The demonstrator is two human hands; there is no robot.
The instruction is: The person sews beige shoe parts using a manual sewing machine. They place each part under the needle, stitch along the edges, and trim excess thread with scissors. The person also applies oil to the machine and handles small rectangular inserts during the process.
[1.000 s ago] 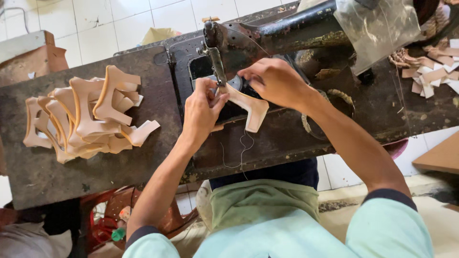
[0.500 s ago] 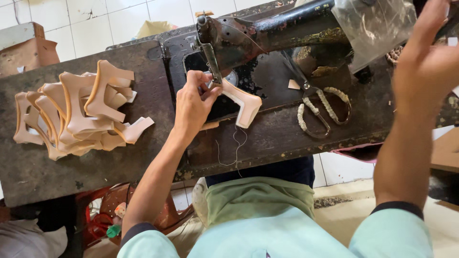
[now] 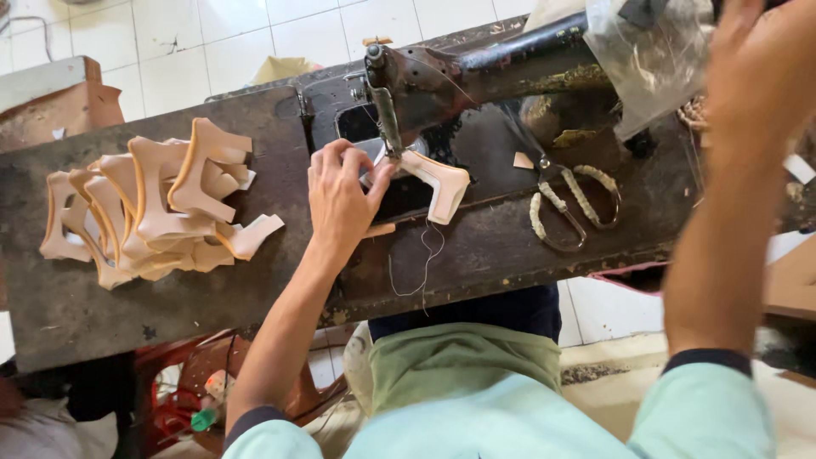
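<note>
A tan leather piece [image 3: 435, 185] lies under the needle of an old black sewing machine [image 3: 476, 68]. My left hand [image 3: 342, 197] rests on the machine bed, its fingertips pinching the piece's left end beside the needle. My right hand [image 3: 761, 64] is raised at the top right, near the machine's far end and a clear plastic bag [image 3: 650, 51]; what its fingers touch is hidden. A loose thread [image 3: 422, 263] trails from the piece over the table front.
A pile of several cut tan leather pieces [image 3: 153, 204] sits on the dark worktable [image 3: 170, 297] to the left. Scissors with wrapped handles [image 3: 565, 204] lie right of the needle. A brown box [image 3: 51, 110] stands at far left; white tiled floor lies beyond.
My right hand left the leather piece and rose to the upper right end of the machine. My left hand stays on the piece at the needle.
</note>
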